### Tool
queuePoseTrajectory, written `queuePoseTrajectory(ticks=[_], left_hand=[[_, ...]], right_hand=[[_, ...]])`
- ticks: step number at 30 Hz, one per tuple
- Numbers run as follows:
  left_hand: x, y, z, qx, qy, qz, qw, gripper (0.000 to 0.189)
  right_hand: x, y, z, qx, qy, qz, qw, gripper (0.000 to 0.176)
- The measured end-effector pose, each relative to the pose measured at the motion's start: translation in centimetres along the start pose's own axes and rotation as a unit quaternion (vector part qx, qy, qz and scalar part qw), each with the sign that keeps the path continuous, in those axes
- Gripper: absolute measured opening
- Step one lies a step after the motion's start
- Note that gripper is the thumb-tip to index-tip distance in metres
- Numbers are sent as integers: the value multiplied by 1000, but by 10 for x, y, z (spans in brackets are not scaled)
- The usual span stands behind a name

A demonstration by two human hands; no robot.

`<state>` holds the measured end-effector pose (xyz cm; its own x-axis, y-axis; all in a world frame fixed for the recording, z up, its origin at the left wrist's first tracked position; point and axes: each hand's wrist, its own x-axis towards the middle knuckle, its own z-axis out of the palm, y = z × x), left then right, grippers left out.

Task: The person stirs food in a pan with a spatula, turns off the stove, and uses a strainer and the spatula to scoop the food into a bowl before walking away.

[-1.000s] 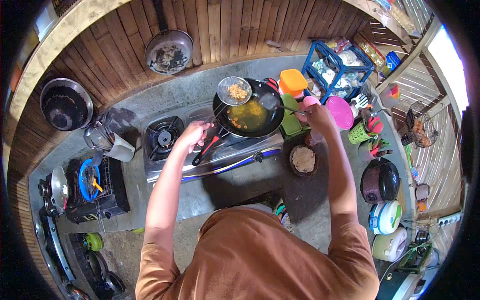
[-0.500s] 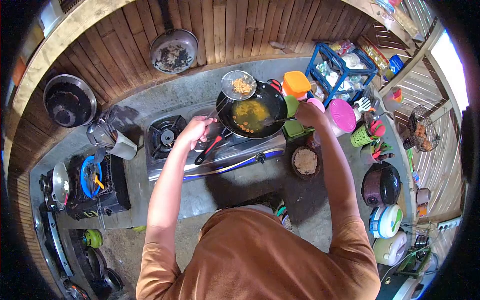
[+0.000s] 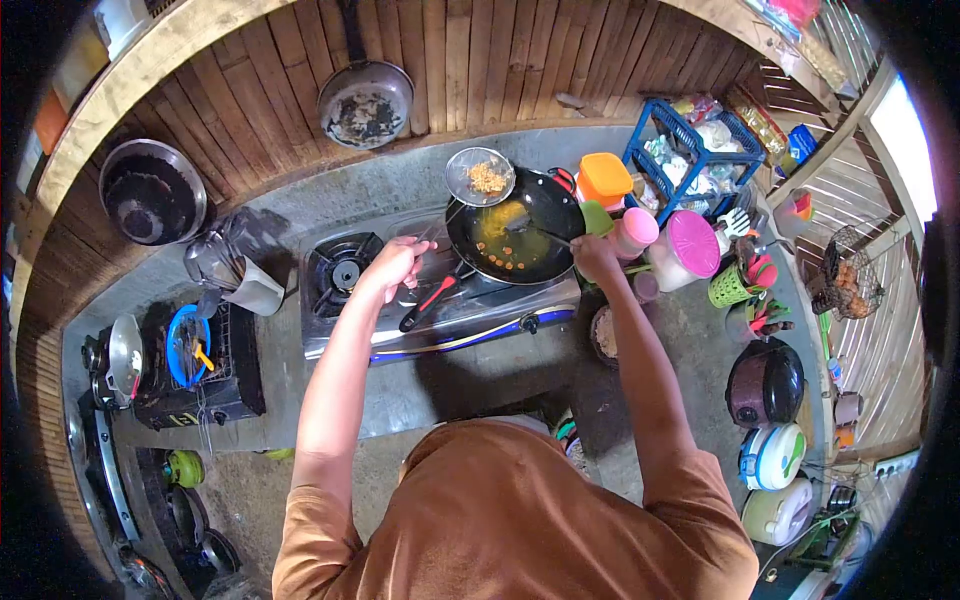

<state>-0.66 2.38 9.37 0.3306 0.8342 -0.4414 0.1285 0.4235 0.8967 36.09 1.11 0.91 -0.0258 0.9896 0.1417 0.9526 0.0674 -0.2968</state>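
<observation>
My left hand [image 3: 399,266] is closed around the handle of a round mesh strainer [image 3: 480,177], which holds small golden fried bits over the upper left rim of a black wok [image 3: 556,205]. The wok sits on the right burner of the stove [image 3: 450,325], with yellow oil and several small orange-brown pieces inside. My right hand [image 3: 596,258], at the wok's right rim, grips a dark-handled spatula whose head reaches into the oil. A red and black utensil [image 3: 428,303] lies on the stove between the burners.
Right of the wok stand an orange-lidded container [image 3: 605,178], pink-lidded containers [image 3: 692,244], a blue rack [image 3: 690,150] and a rice cooker [image 3: 764,382]. A bowl [image 3: 604,335] sits near my right forearm. Pans [image 3: 366,105] hang on the wall; a utensil holder [image 3: 256,288] is at left.
My right hand has moved left, closer to the wok, and the spatula head has shifted up and left in the oil. The whole view has shifted slightly.
</observation>
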Motion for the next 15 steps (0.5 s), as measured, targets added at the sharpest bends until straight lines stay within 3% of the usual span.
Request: queuePoseTrajectory(ticks=[2,4,7,10,14,15], left_hand=[[-1,-1,-2,-2,0,3,1000,22],[0,-3,-5,-7,1,0,1000,22],[-3,-4,-8,3,0,5,1000,22],[-4,-6,-8,3,6,-3,1000,23],[-4,-10,-8,5,2,-9,1000,24],[-3,-11,-8,5,0,-13,1000,24]], right_hand=[[-4,-4,6,15,18,-36,999,20],[-8,-8,10,126,39,49,990,20],[-13,-7,13,162,70,35,984,20],[-15,-8,2,170,48,102,979,18],[-19,-4,-41,103,11,79,991,21],[-19,-2,-48,94,47,70,992,21]])
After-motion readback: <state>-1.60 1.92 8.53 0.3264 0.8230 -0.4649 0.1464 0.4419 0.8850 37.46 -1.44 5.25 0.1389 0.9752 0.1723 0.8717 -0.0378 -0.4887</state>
